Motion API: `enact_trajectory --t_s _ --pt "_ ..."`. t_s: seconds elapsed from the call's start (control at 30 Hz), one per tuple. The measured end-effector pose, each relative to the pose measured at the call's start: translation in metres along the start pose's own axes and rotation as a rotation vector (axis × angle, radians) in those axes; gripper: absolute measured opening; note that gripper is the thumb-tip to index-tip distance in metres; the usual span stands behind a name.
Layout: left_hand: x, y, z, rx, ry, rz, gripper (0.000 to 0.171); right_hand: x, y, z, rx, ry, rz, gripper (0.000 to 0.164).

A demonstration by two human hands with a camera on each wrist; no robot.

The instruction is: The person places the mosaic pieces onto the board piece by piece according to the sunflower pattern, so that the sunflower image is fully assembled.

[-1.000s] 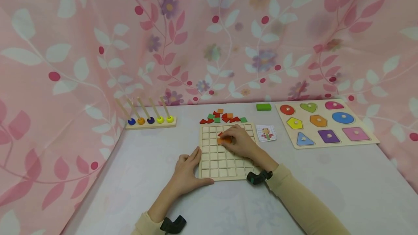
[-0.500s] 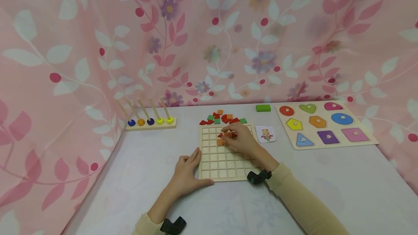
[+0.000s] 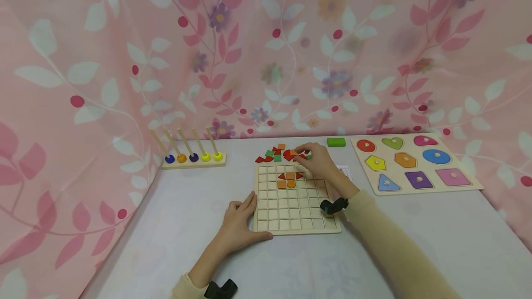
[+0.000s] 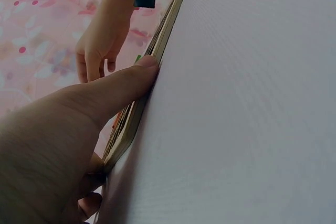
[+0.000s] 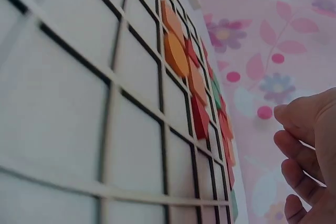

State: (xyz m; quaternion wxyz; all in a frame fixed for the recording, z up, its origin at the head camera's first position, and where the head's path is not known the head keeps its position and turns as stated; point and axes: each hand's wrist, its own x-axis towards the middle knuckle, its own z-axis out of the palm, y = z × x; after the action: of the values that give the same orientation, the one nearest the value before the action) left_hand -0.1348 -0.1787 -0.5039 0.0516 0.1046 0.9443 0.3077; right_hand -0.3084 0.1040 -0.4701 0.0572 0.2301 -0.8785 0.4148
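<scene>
My left hand (image 3: 238,223) rests at the lower left corner of a wooden grid board (image 3: 274,213), thumb on its front edge and fingers along its left side. My right hand (image 3: 317,160) hovers over the board's far edge beside a pile of loose pieces (image 3: 277,157), red, green and orange. In the right wrist view its fingers (image 5: 302,153) are slightly bent, with nothing visible between them. On the grid lie an orange circle (image 3: 291,184), an orange square (image 3: 282,184), a second orange square (image 3: 290,176) and two red pointed pieces, one either side of that square.
A pattern card (image 3: 345,170) lies right of the board, partly hidden by my right arm. A peg stand (image 3: 195,164) with coloured beads is at left. A green block (image 3: 336,142) and a knobbed shape puzzle (image 3: 361,170) are at right. A floral curtain hangs behind.
My right hand has moved off the grid's pieces, away towards the loose pile, uncovering the orange circle and the upper orange square. The left hand stays at the board's corner.
</scene>
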Motion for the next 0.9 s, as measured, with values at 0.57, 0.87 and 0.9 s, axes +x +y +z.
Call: enact_trajectory --t_s 0.57,0.87,0.9 --pt "-0.001 0.000 -0.001 -0.006 0.004 0.011 0.122 0.036 0.029 0.003 -0.084 -0.100 0.081 0.033" --pt "-0.001 0.000 -0.001 0.009 0.002 0.011 0.122 0.039 0.032 0.012 -0.080 -0.092 0.116 0.030" --pt "-0.001 0.000 -0.001 0.011 0.002 0.012 0.122 0.039 0.032 0.012 -0.078 -0.094 0.121 0.030"
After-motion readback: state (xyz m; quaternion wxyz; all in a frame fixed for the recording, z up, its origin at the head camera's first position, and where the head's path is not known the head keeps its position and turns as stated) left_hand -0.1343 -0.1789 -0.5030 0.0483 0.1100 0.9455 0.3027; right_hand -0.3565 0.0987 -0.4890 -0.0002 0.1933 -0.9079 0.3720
